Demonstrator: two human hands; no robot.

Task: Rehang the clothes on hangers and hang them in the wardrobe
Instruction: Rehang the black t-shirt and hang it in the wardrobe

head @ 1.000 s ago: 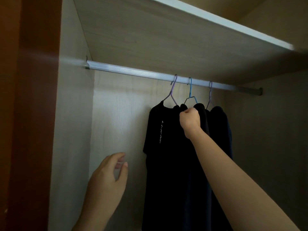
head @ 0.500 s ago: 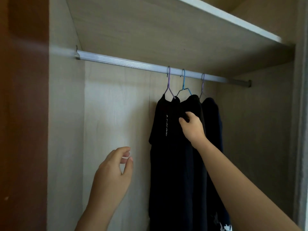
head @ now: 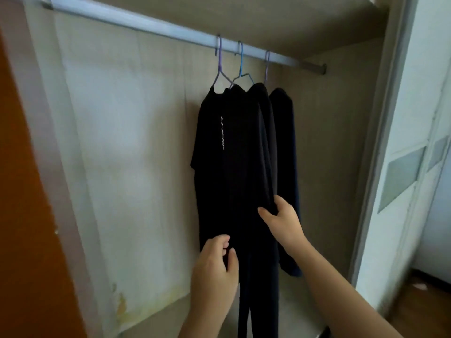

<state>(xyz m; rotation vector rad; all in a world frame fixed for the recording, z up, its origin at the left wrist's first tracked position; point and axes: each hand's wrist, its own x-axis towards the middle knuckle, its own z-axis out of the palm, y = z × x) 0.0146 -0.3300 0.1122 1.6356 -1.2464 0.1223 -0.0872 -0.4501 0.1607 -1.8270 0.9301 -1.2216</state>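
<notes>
Three dark garments hang side by side on the silver wardrobe rail (head: 151, 25). The left black shirt (head: 214, 152) with a white logo hangs on a purple hanger (head: 220, 67). The middle black garment (head: 258, 147) is on a blue hanger (head: 241, 69), and a navy one (head: 286, 142) hangs on the right. My right hand (head: 280, 218) pinches a fold of the middle garment, thumb on the front. My left hand (head: 214, 267) is at the lower part of the left shirt with its fingers curled against the cloth; whether it grips is unclear.
A brown wardrobe door (head: 26, 215) fills the left edge. The pale back panel (head: 127, 154) is stained near the bottom. A white sliding door frame (head: 400, 147) stands on the right, with wooden floor (head: 424, 303) beyond it.
My right hand dropped from the collar of the middle garment to its lower half. My left hand moved right from open air onto the left shirt. The view tilted downward.
</notes>
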